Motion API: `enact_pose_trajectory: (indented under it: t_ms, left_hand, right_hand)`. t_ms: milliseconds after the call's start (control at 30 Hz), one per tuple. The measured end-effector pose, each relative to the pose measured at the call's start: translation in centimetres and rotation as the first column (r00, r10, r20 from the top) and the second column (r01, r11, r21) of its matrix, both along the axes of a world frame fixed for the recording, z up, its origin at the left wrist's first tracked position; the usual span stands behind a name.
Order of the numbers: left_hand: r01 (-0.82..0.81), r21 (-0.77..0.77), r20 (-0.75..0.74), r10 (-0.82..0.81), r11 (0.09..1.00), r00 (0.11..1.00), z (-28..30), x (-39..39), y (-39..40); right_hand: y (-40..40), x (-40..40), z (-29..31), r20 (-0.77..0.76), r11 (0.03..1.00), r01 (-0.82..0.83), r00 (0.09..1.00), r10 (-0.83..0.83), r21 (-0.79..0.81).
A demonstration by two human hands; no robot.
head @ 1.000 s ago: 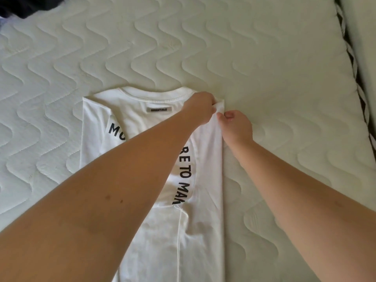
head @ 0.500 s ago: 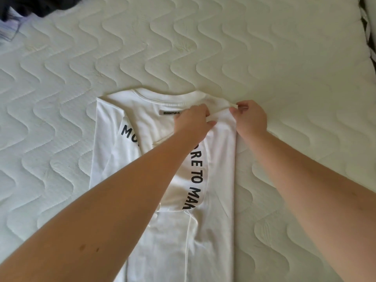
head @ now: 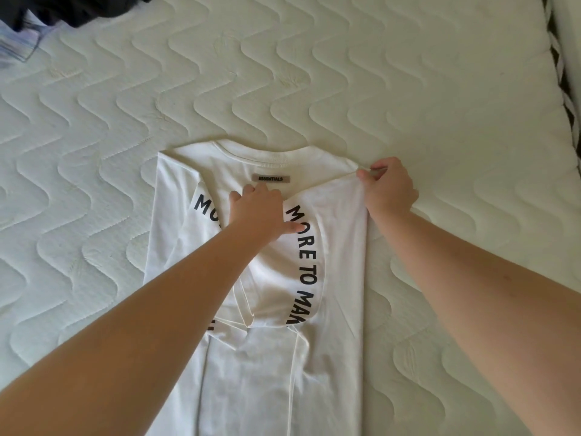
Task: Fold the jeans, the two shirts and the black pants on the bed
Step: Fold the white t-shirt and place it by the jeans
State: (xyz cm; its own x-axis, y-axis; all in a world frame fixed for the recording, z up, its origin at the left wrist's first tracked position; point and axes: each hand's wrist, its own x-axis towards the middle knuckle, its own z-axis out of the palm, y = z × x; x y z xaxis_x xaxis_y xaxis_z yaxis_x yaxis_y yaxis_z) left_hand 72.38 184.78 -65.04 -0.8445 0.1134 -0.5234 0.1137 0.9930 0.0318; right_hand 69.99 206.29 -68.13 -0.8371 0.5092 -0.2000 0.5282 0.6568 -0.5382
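A white shirt [head: 333,309] with black curved lettering and a grey neck label lies lengthwise on the bed, both sides folded inward into a narrow strip. My left hand [head: 261,212] rests flat on its middle just below the label, fingers spread and pressing the cloth. My right hand [head: 388,187] pinches the shirt's top right corner at the shoulder fold and holds it slightly lifted. A dark garment [head: 72,7] lies bunched at the far left corner, only partly in view.
The quilted white mattress [head: 314,73] stretches all around the shirt. Its right edge [head: 562,77] runs beside a striped band and a white surface. A pale bluish cloth [head: 19,45] peeks out under the dark garment.
My left hand has slid left from the top right corner to the shirt's middle under the label. My right hand has stayed pinching that corner. The view has shifted, showing more bed.
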Motion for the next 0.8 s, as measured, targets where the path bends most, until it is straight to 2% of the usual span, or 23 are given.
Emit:
enact_pose_trajectory:
  t_ms: [100, 167, 233, 300, 367, 400, 433, 500, 600, 667, 700, 800]
  left_hand:
    - [-0.062, 0.003, -0.036, 0.062, 0.998, 0.997, 0.1, 0.6, -1.6]
    - [-0.223, 0.149, -0.013, 0.227, 0.963, 0.974, 0.5, 0.9, -2.6]
    - [-0.398, 0.294, 0.091, 0.389, 0.869, 0.917, 0.9, 1.5, -3.6]
    - [-0.424, 0.275, 0.129, 0.404, 0.863, 0.906, 1.5, 2.4, -4.4]
    - [-0.409, 0.194, 0.176, 0.379, 0.892, 0.909, 1.6, 3.5, -5.2]
    - [-0.422, 0.201, 0.211, 0.382, 0.884, 0.9, 1.7, 4.0, -5.4]
    - [-0.457, 0.246, 0.241, 0.403, 0.855, 0.883, 1.7, 4.5, -5.6]
    - [-0.574, 0.367, 0.284, 0.5, 0.732, 0.818, 1.9, 5.2, -5.8]
    - [-0.689, 0.508, 0.27, 0.665, 0.517, 0.697, 2.6, 6.2, -5.9]
    - [-0.674, 0.586, 0.229, 0.706, 0.449, 0.67, 3.6, 7.0, -5.6]
    - [-0.623, 0.617, 0.174, 0.689, 0.48, 0.703, 4.2, 7.4, -5.3]
    - [-0.35, 0.596, -0.075, 0.484, 0.723, 0.872, 5.7, 8.8, -3.6]
  right_hand:
    - [-0.2, -0.1, 0.1, 0.014, 1.0, 0.023, 1.0, -0.023, 0.014]
    - [-0.6, 0.4, 0.4, -0.043, 0.999, 0.02, 0.999, -0.018, 0.047]
    - [-1.3, 1.9, 1.2, -0.159, 0.998, -0.056, 0.985, 0.062, 0.039]
    - [-2.5, 4.0, 2.2, -0.239, 0.981, -0.186, 0.956, 0.167, -0.056]
    - [-4.1, 6.6, 3.0, -0.189, 0.942, -0.294, 0.946, 0.263, -0.164]
    - [-4.9, 7.8, 3.1, -0.125, 0.916, -0.334, 0.941, 0.313, -0.223]
    - [-5.8, 8.9, 3.0, -0.057, 0.888, -0.359, 0.932, 0.358, -0.289]
    - [-7.3, 10.6, 2.5, 0.054, 0.835, -0.343, 0.914, 0.403, -0.429]
    - [-8.3, 11.6, 2.5, 0.107, 0.795, -0.252, 0.924, 0.367, -0.552]
    - [-8.4, 11.5, 2.6, 0.121, 0.775, -0.209, 0.931, 0.344, -0.597]
    - [-8.5, 11.4, 2.7, 0.127, 0.757, -0.181, 0.935, 0.33, -0.628]
    - [-8.3, 11.1, 2.7, 0.163, 0.675, -0.032, 0.961, 0.223, -0.737]
